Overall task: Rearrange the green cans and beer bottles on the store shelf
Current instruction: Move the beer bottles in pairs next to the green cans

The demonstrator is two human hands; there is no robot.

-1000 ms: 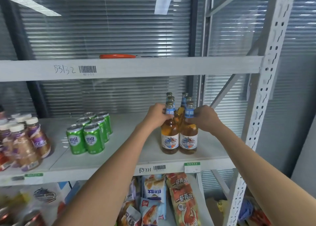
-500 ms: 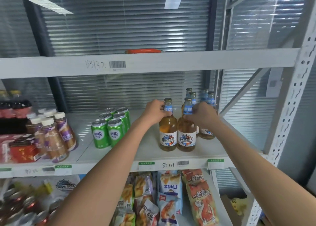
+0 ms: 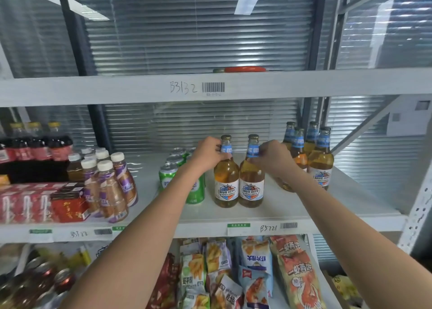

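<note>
two amber glass beer bottles with blue neck labels, left bottle [image 3: 226, 175] and right bottle [image 3: 252, 175], are gripped by the necks, fingers curled, by the left hand [image 3: 207, 152] and right hand [image 3: 273, 159], presumably for steady sliding beside the green cans [image 3: 168, 174].

Six beer bottles [image 3: 226, 173]: two in the fingers [image 3: 224, 155], four beyond. At least four green cans [image 3: 167, 174].
</note>
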